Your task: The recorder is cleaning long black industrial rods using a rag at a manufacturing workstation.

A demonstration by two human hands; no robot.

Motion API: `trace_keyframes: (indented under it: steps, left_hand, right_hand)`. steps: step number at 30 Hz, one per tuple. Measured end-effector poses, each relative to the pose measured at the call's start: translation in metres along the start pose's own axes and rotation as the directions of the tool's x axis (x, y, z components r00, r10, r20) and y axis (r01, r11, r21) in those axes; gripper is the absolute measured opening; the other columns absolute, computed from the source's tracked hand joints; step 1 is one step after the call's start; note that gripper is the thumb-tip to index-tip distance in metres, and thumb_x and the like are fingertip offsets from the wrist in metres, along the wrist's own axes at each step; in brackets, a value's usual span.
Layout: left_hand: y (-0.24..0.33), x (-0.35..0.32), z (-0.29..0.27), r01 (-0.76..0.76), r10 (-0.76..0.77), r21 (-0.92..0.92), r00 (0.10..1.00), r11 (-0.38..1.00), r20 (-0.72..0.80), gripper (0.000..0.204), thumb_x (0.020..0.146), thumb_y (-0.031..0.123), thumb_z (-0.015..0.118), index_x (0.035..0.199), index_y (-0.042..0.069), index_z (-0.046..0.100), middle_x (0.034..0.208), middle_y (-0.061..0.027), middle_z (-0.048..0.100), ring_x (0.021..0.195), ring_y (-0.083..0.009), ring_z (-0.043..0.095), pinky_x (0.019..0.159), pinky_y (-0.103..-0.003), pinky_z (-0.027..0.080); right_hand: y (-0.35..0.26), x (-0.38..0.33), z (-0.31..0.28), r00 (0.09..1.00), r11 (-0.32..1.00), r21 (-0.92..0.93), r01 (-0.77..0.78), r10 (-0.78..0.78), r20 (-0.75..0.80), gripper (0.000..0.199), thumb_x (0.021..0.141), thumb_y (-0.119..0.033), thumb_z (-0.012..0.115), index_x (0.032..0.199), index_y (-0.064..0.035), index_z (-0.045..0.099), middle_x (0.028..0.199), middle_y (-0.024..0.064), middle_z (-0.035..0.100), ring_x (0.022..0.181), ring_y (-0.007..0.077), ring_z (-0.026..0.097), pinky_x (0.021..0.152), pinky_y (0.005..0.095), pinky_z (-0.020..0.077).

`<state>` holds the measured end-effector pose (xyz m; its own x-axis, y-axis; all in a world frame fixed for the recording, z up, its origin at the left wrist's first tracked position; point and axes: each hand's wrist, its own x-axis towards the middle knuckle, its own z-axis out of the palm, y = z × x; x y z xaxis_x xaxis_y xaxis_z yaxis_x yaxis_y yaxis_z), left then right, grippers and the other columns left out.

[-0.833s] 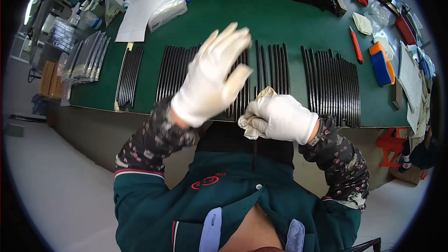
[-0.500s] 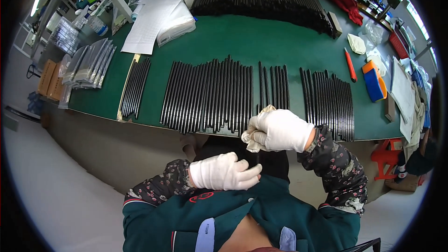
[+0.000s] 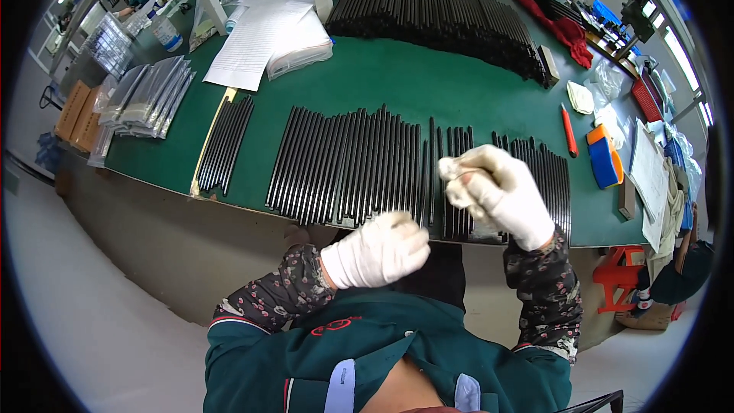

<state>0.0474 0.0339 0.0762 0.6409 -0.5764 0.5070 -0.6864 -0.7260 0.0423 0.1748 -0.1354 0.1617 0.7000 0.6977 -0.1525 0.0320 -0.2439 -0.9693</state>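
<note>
Right hand (image 3: 506, 193) and cloth (image 3: 459, 196) have shifted up and rightward from half a second ago; left hand (image 3: 378, 251) has risen to the front edge of the counter (image 3: 413, 73). Right fingers are curled, pinching the cloth above the rods (image 3: 344, 164) lined up there. Left fingers are bent near the rods' lower ends; whether they hold one, I cannot tell. Beyond lie papers (image 3: 246, 44) and a rod pile (image 3: 432, 19).

10–11 o'clock from view centre: white rectangular paper sheet (image 3: 243, 50), rows of dark print, too small to read | 10 o'clock: pale plastic bottle (image 3: 167, 34), blue label, unreadable | 6–7 o'clock: dark-green fabric work shirt (image 3: 382, 313), red oval emblem (image 3: 331, 327) on chest, lettering blurred
</note>
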Motion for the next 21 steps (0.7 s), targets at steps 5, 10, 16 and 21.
trace_keyframes:
  steps: [5, 10, 16, 21]
  left_hand:
    - [-0.013, -0.001, -0.026, 0.182, -0.181, 0.003, 0.981, 0.983, -0.073, 0.026, 0.064, 0.016, 0.068, 0.087, 0.006, 0.059, 0.095, -0.0066, 0.061, 0.085, -0.0234, 0.061, 0.087, -0.040, 0.048]
    - [-0.064, -0.049, -0.059, 0.501, -0.511, 0.120, 0.856, 0.857, 0.073, 0.063, 0.082, 0.041, 0.061, 0.132, 0.003, 0.049, 0.141, -0.0187, 0.042, 0.131, -0.0391, 0.039, 0.107, -0.049, 0.034]
    - [-0.086, -0.096, -0.076, 0.562, -0.643, 0.324, 0.720, 0.761, 0.261, 0.068, 0.090, 0.054, 0.046, 0.140, 0.009, 0.041, 0.148, -0.0185, 0.034, 0.137, -0.0406, 0.030, 0.111, -0.053, 0.024]
    - [-0.093, -0.115, -0.085, 0.602, -0.655, 0.263, 0.717, 0.754, 0.237, 0.067, 0.094, 0.056, 0.040, 0.143, 0.010, 0.037, 0.150, -0.0188, 0.032, 0.138, -0.0407, 0.028, 0.112, -0.054, 0.023]
  right_hand:
    - [0.013, -0.004, -0.014, 0.983, 0.820, -0.572, 0.017, -0.119, -0.141, 0.011, 0.085, -0.009, 0.060, 0.092, -0.0007, 0.063, 0.079, 0.0109, 0.069, 0.070, 0.0212, 0.067, 0.065, 0.0312, 0.0528]
    - [0.028, -0.001, -0.002, 0.996, 0.581, -0.809, 0.092, -0.055, 0.074, 0.014, 0.086, -0.017, 0.058, 0.081, -0.0045, 0.062, 0.076, 0.0083, 0.070, 0.073, 0.0297, 0.067, 0.069, 0.0380, 0.0532]
    - [0.022, 0.025, 0.036, 0.965, 0.504, -0.828, 0.245, -0.048, 0.256, 0.019, 0.081, -0.025, 0.064, 0.083, -0.0063, 0.060, 0.075, 0.0121, 0.067, 0.077, 0.0312, 0.066, 0.073, 0.0411, 0.0510]
    - [0.018, 0.048, 0.061, 0.914, 0.528, -0.759, 0.382, -0.092, 0.395, 0.016, 0.082, -0.021, 0.061, 0.080, -0.0055, 0.058, 0.072, 0.0116, 0.064, 0.069, 0.0327, 0.065, 0.066, 0.0411, 0.0520]
